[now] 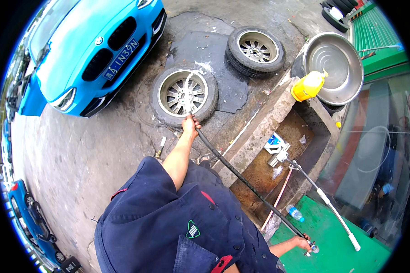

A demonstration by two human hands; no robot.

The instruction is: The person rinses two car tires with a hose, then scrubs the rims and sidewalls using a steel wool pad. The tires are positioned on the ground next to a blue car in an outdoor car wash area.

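My left hand (190, 125) is closed around the end of a black hose (241, 177). A white stream of water (186, 91) runs from it onto a car wheel (158, 101) lying flat on the ground, and some splashes at the far rim. From there the hose crosses over the concrete sink to the lower right. At that end my right hand (301, 243) has its fingers curled on a metal tap (312, 248). A second wheel (255, 69) lies flat beyond the first, to its right.
Right of me is a concrete sink (246, 152), with a mop (325, 198) leaning out. On its far corner stands a yellow jug (307, 86), beside a large metal basin (357, 68). A water bottle (295, 213) lies on the green surface. A blue car (77, 41) stands ahead left.
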